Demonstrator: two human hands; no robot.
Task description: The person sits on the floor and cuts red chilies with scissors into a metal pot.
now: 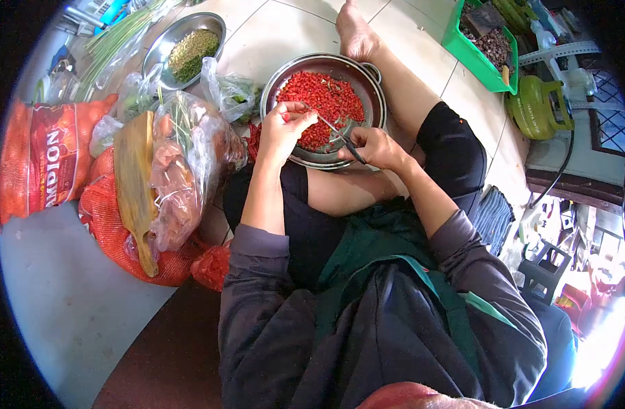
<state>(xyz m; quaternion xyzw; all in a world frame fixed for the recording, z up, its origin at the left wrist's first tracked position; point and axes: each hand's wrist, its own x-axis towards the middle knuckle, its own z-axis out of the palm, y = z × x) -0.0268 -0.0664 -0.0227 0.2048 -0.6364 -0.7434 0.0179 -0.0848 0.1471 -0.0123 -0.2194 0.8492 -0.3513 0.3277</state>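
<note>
My left hand (285, 133) is closed in a pinch over the near left side of a wide metal pot (266, 95). A bit of red chili (286, 117) shows between its fingers. In my right hand (380, 148) is a pair of scissors (354, 151) with dark handles, its blades pointing toward my left fingertips. Whether the blades touch the chili I cannot make out. Below both hands, many small cut pieces of red chili (322, 95) cover much of the pot's bottom. More whole red chilies (254, 140) lie beside the pot, partly hidden by my left forearm.
A metal bowl (220, 34) of chopped greens stands at the back left. Plastic bags (189, 150), a wooden cutting board (134, 184) and a red mesh sack (108, 225) crowd my left. To the right are a green tray (462, 51) and a green gas cylinder (534, 109).
</note>
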